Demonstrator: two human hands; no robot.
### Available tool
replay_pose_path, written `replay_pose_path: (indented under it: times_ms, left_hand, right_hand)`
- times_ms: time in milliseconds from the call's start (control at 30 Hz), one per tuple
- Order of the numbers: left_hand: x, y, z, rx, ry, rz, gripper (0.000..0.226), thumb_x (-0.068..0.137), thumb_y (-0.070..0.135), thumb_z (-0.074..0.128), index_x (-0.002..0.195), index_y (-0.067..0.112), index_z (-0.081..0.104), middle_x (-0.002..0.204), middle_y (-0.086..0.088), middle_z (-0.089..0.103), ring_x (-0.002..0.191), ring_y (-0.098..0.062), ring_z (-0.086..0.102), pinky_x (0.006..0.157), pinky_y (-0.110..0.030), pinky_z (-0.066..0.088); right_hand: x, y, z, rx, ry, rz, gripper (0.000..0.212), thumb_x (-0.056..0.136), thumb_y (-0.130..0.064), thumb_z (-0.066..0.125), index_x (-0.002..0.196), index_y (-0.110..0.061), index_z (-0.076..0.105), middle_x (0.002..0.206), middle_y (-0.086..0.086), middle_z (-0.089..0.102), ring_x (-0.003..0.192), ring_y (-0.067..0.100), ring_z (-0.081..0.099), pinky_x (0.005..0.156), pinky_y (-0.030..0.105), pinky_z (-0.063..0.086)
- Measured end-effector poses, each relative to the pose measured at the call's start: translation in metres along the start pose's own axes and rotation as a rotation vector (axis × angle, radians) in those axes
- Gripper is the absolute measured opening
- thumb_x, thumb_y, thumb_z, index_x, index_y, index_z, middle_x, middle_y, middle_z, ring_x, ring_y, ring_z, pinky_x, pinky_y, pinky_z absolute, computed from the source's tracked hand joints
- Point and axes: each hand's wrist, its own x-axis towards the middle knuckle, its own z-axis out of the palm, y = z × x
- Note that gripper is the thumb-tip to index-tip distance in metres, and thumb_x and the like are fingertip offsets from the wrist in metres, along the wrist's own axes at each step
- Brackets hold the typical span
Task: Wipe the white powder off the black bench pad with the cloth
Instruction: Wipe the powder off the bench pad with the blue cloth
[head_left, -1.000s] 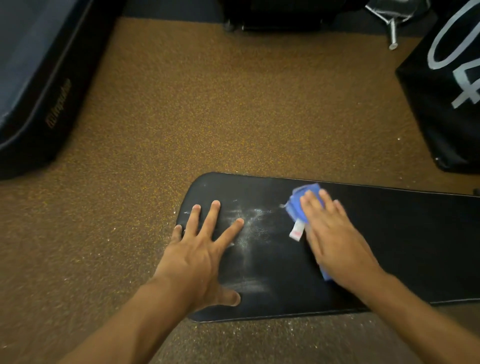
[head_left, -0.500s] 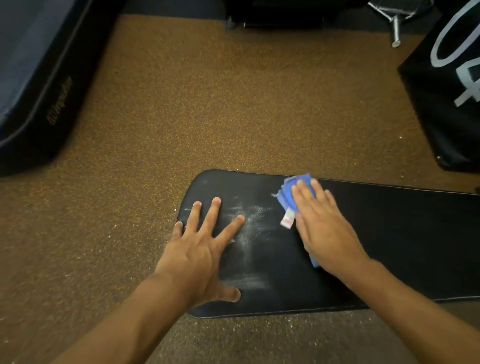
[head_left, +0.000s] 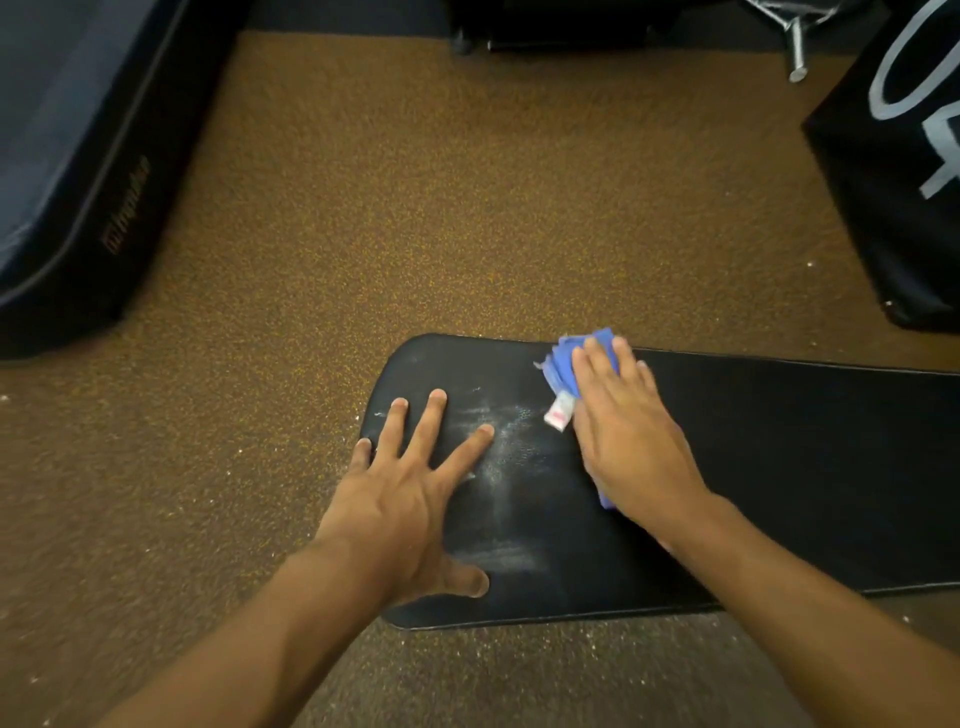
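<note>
A long black bench pad (head_left: 779, 467) lies on the speckled brown floor, its rounded end to the left. White powder (head_left: 506, 452) smears its left part in streaks. My left hand (head_left: 410, 493) lies flat on the pad's rounded end, fingers spread and straight, beside the powder. My right hand (head_left: 628, 436) presses a folded blue cloth (head_left: 563, 361) with a white tag flat against the pad near its far edge, just right of the powder. Most of the cloth is hidden under that hand.
A dark padded mat (head_left: 78, 156) stands at the left. A black block with white lettering (head_left: 904, 156) stands at the right. Metal frame legs (head_left: 797, 47) and dark equipment line the far edge. Specks of powder dot the floor around the pad.
My right hand has slid the cloth along the pad toward its far edge. My left hand has stayed in place on the rounded end.
</note>
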Motion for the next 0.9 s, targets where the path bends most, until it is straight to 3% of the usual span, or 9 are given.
replay_pose_path:
  times_ms: [100,233,300,400,533,667,800,900]
  left_hand:
    - [0.001,-0.001,0.001,-0.007,0.002,0.005,0.135,0.058,0.09,0.062,0.149,0.048,-0.029,0.159,-0.005,-0.041,0.151,-0.039,-0.024,0.123,-0.059,0.013]
    - [0.0,-0.001,-0.002,-0.002,0.01,0.012,0.133,0.061,0.089,0.061,0.148,0.046,-0.03,0.158,-0.007,-0.043,0.15,-0.04,-0.026,0.123,-0.059,0.012]
    - [-0.002,-0.002,-0.003,-0.026,0.024,0.021,0.132,0.063,0.088,0.061,0.148,0.046,-0.03,0.158,-0.007,-0.043,0.15,-0.039,-0.026,0.123,-0.059,0.011]
    - [-0.006,-0.007,-0.002,-0.091,0.071,0.021,0.132,0.064,0.086,0.062,0.149,0.046,-0.029,0.159,-0.004,-0.041,0.151,-0.036,-0.026,0.125,-0.054,0.01]
    - [-0.013,-0.013,0.005,-0.091,0.082,-0.015,0.133,0.063,0.088,0.059,0.15,0.042,-0.03,0.159,-0.004,-0.042,0.15,-0.035,-0.028,0.127,-0.049,0.007]
    - [-0.016,-0.014,0.011,-0.094,0.088,-0.019,0.131,0.063,0.089,0.056,0.152,0.041,-0.028,0.158,-0.004,-0.043,0.15,-0.033,-0.03,0.127,-0.047,0.008]
    - [-0.017,-0.016,0.011,-0.116,0.109,-0.016,0.13,0.064,0.088,0.057,0.152,0.041,-0.027,0.158,-0.004,-0.043,0.149,-0.033,-0.031,0.127,-0.048,0.007]
    - [-0.02,-0.018,0.014,-0.121,0.119,0.0,0.129,0.064,0.088,0.056,0.153,0.04,-0.025,0.158,-0.005,-0.044,0.149,-0.033,-0.033,0.127,-0.048,0.006]
  right_hand:
    - [0.026,-0.032,0.009,0.032,0.036,0.055,0.057,0.098,-0.021,0.031,0.152,-0.001,0.031,0.159,0.015,0.031,0.15,0.04,0.016,0.119,0.053,0.021]
    - [-0.018,-0.026,0.0,-0.048,-0.054,-0.244,0.056,0.101,-0.024,0.032,0.153,-0.005,0.031,0.162,0.012,0.029,0.152,0.033,0.013,0.121,0.048,0.021]
    - [-0.031,-0.002,-0.007,-0.085,-0.074,-0.303,0.057,0.1,-0.027,0.03,0.153,-0.007,0.033,0.161,0.01,0.031,0.152,0.03,0.016,0.12,0.045,0.02]
    - [-0.01,0.015,-0.008,-0.055,-0.033,-0.156,0.057,0.099,-0.025,0.029,0.152,-0.004,0.034,0.159,0.013,0.034,0.151,0.032,0.017,0.121,0.044,0.018]
    - [0.033,-0.023,0.003,0.035,0.0,-0.025,0.054,0.102,-0.018,0.038,0.153,-0.003,0.03,0.161,0.015,0.029,0.151,0.037,0.012,0.122,0.05,0.015]
    - [0.033,-0.055,0.008,-0.025,-0.015,-0.155,0.055,0.101,-0.021,0.037,0.152,-0.002,0.031,0.16,0.015,0.032,0.15,0.039,0.016,0.12,0.052,0.021]
    - [-0.011,-0.038,-0.001,-0.071,-0.086,-0.383,0.056,0.1,-0.026,0.033,0.154,-0.008,0.032,0.161,0.009,0.031,0.152,0.03,0.015,0.12,0.047,0.022]
    - [0.003,-0.022,-0.002,-0.077,-0.05,-0.298,0.056,0.101,-0.027,0.029,0.153,-0.008,0.033,0.161,0.009,0.032,0.152,0.029,0.015,0.121,0.043,0.015]
